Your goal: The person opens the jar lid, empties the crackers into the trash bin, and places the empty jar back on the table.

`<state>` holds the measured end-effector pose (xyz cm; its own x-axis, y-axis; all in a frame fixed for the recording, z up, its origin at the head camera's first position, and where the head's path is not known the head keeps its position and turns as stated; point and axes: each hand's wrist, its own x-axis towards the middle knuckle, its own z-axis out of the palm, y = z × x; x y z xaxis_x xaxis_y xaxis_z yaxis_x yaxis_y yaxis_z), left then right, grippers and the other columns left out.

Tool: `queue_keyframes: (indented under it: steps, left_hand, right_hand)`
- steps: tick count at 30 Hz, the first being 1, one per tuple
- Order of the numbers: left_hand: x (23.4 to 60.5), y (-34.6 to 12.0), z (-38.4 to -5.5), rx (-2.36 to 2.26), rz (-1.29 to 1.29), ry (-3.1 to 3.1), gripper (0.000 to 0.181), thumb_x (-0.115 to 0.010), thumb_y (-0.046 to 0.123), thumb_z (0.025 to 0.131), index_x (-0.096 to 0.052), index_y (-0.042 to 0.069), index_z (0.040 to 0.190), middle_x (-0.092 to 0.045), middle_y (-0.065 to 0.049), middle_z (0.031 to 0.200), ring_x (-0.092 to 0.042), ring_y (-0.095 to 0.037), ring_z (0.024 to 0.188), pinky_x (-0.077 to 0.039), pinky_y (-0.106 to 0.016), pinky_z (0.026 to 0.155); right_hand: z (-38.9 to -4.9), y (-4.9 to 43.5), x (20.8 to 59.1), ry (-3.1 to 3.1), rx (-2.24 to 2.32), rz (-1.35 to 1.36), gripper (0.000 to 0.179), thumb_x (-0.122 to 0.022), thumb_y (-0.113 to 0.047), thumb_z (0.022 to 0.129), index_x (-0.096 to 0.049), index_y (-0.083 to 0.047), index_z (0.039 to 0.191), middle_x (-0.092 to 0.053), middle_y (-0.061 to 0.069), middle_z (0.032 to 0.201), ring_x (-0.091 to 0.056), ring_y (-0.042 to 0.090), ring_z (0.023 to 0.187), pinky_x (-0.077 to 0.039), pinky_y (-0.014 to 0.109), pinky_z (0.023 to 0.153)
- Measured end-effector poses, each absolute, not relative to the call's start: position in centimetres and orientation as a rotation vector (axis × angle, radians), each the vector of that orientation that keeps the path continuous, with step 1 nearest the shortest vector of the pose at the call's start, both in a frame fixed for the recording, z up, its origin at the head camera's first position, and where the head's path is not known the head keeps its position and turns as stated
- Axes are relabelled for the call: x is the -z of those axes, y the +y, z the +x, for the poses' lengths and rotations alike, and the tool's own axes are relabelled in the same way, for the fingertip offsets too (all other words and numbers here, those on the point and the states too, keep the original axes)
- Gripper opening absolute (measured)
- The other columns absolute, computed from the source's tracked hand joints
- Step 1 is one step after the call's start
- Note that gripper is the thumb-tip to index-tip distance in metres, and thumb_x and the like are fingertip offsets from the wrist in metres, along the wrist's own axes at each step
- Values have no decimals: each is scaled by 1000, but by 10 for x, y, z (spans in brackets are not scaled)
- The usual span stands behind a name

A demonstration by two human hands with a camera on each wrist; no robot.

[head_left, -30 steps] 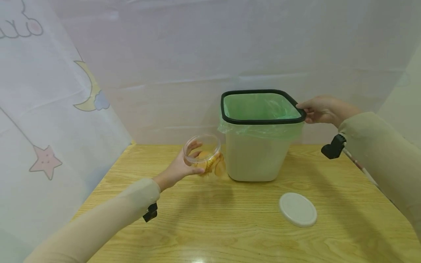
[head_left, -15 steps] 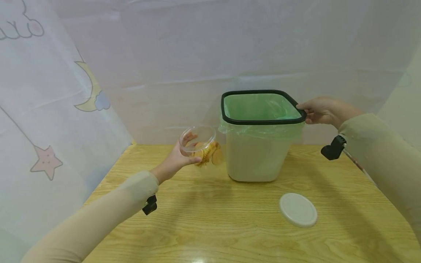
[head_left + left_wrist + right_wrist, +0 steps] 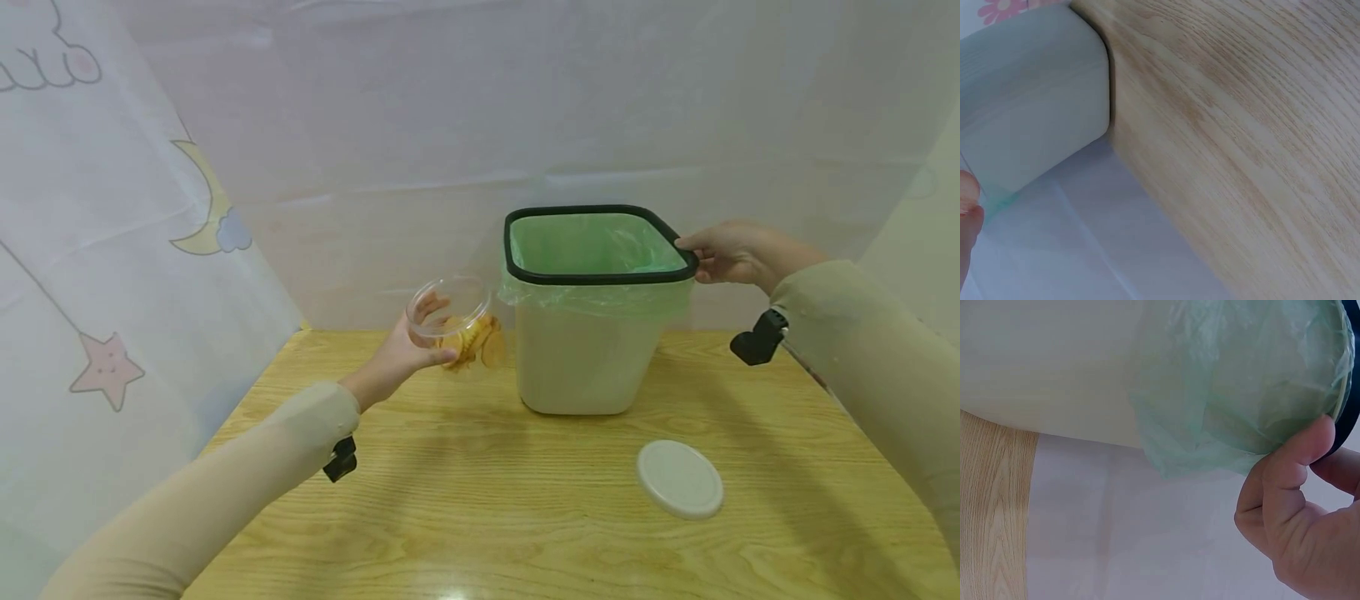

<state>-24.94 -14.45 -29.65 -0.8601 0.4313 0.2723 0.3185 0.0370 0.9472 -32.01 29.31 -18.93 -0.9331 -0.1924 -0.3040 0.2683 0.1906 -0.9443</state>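
Observation:
My left hand [image 3: 401, 346] grips a clear round plastic tub [image 3: 450, 308] with orange-yellow ridged chips [image 3: 474, 340] inside, tilted to the right above the table. Just right of it stands a cream trash can [image 3: 585, 358] with a black rim ring [image 3: 600, 278]. A green liner bag [image 3: 581, 242] lines the can and hangs over its edge. At the can's right rim corner, my right hand [image 3: 742, 252] pinches the edge; the right wrist view shows thumb and finger on the black ring [image 3: 1350, 394]. The left wrist view catches only fingertips [image 3: 967, 194] beside the can.
A round white lid [image 3: 679, 478] lies on the wooden table [image 3: 450, 517], in front of the can to the right. Behind the table hangs a pale cloth backdrop [image 3: 390, 167], printed on the left with a moon and a star.
My left hand has raised the tub of chips and shifted slightly left. The right hand keeps its place on the rim, and the can and lid have not moved.

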Motion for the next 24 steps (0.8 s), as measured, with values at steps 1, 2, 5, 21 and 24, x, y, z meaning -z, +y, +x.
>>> queue_keyframes:
  steps: [1,2,5,21,24]
  left_hand:
    - [296,-144,-250,-1966,797,2199,131,-83,58,59,-7,9,155,-16,-15,158,-22,-36,143,-31,-55,108]
    - [295,-144,-250,-1967,803,2198,132,-83,58,60,-6,9,155,-16,-15,158,-22,-37,142,-30,-55,109]
    - [294,-145,-252,-1973,813,2199,131,-83,56,61,-6,8,155,-17,-15,158,-23,-38,141,-28,-56,109]
    - [278,-139,-258,-1961,747,2270,130,-82,58,59,-8,9,155,-21,-11,158,-33,-40,135,-39,-51,103]
    - [273,-138,-260,-1976,750,2290,132,-81,61,58,-8,7,154,-22,-14,157,-31,-40,136,-36,-53,105]
  right_hand:
    - [-320,293,189,2115,1798,71,26,-45,-18,102,-60,-13,82,-52,2,78,-52,11,66,-48,23,57]
    - [-321,293,190,2118,1799,68,25,-45,-18,102,-60,-13,82,-53,2,79,-52,11,66,-48,22,57]
    - [-321,293,190,2111,1806,68,24,-46,-18,102,-60,-13,84,-53,2,79,-53,11,66,-48,22,57]
    - [-320,291,190,2105,1826,72,22,-46,-16,102,-59,-10,85,-54,3,80,-54,11,65,-48,22,57]
    - [-319,291,190,2106,1831,79,18,-46,-16,102,-57,-9,89,-54,3,79,-54,11,65,-48,22,56]
